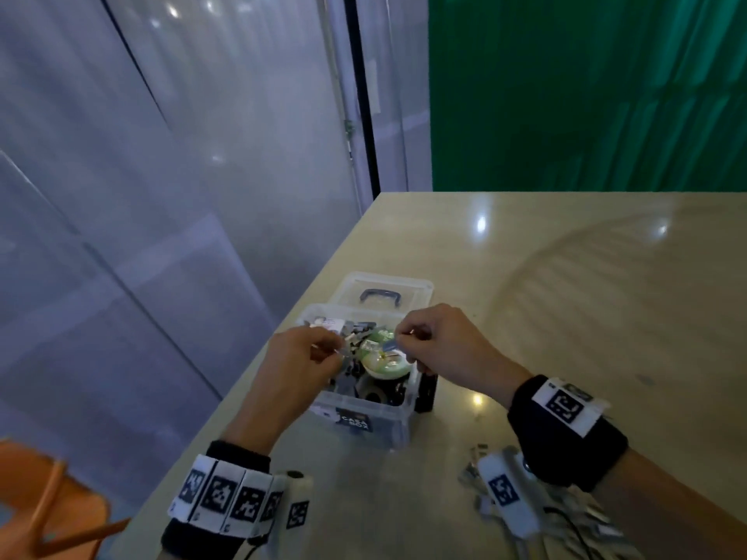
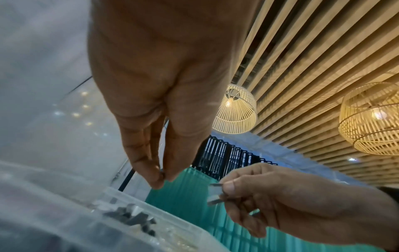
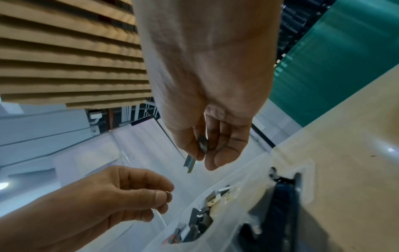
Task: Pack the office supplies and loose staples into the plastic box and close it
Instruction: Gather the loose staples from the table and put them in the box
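The clear plastic box stands open near the table's left edge, holding a green and white roll, dark clips and staple strips. Its lid, with a blue handle, lies flat just behind it. Over the box my left hand pinches a small staple piece between thumb and fingertips. My right hand faces it and pinches short staple strips that stick out below the thumb. The hands are a few centimetres apart. Loose staples lie on the table under my right wrist.
The beige table stretches to the right and far side; its left edge runs close beside the box. A black part sits at the box's right side. An orange chair stands below the left edge. A green curtain hangs behind.
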`<state>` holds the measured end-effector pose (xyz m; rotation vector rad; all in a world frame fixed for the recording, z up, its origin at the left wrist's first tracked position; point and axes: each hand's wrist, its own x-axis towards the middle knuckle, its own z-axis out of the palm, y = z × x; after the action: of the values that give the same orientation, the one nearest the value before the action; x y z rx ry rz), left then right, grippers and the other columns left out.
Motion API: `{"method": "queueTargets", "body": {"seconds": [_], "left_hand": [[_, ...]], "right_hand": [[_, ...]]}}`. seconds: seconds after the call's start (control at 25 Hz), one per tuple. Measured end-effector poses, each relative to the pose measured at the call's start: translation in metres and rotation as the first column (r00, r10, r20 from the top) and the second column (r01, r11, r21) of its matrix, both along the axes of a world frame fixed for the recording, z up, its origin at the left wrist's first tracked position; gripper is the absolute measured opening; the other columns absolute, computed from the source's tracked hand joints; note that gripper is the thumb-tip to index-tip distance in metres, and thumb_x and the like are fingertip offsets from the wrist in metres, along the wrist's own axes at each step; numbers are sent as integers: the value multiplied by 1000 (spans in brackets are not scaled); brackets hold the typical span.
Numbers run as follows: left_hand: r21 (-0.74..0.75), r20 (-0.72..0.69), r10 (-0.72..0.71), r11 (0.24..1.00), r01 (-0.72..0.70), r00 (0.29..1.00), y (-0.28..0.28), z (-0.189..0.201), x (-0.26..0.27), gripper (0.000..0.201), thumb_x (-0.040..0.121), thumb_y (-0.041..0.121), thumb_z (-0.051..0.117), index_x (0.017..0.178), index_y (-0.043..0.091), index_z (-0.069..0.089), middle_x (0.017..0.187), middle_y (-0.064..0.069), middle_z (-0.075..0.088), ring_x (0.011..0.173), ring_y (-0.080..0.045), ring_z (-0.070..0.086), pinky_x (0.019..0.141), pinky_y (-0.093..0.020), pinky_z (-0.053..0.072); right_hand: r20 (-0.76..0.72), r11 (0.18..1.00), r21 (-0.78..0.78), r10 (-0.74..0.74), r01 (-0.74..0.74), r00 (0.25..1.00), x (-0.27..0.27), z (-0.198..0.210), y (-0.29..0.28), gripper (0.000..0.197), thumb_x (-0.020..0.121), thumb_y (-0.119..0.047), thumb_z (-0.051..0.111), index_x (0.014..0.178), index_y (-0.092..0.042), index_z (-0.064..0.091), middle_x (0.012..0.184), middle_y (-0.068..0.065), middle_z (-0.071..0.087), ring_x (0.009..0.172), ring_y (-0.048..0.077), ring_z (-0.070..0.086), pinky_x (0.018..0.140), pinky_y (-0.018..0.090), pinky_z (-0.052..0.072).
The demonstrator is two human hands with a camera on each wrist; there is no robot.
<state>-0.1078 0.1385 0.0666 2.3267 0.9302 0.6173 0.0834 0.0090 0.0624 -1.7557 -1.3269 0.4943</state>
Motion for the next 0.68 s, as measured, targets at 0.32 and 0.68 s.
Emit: {"method": "queueTargets", "body": {"seconds": [0.32,0.68], "left_hand": [[29,-148,-144,988,149,979,36,-9,-12,24,82,10,72,105,18,76,96,1,76,86,-11,69,85,-32,57],[53,-125,-127,990,134,984,71,-9,16,21,93,17,64,111,16,74,109,-4,72,98,-15,65,81,-20,46]], "right_hand": [[235,978,-178,145,-104,961,-33,-4,79,15,94,-12,62,87,-13,75,77,-4,68,66,3,60,56,11,40],[197,973,-226,3,42,980,-2,-1,100,16,95,-3,57,93,-19,59,84,1,73,79,17,68,70,30,54]]}}
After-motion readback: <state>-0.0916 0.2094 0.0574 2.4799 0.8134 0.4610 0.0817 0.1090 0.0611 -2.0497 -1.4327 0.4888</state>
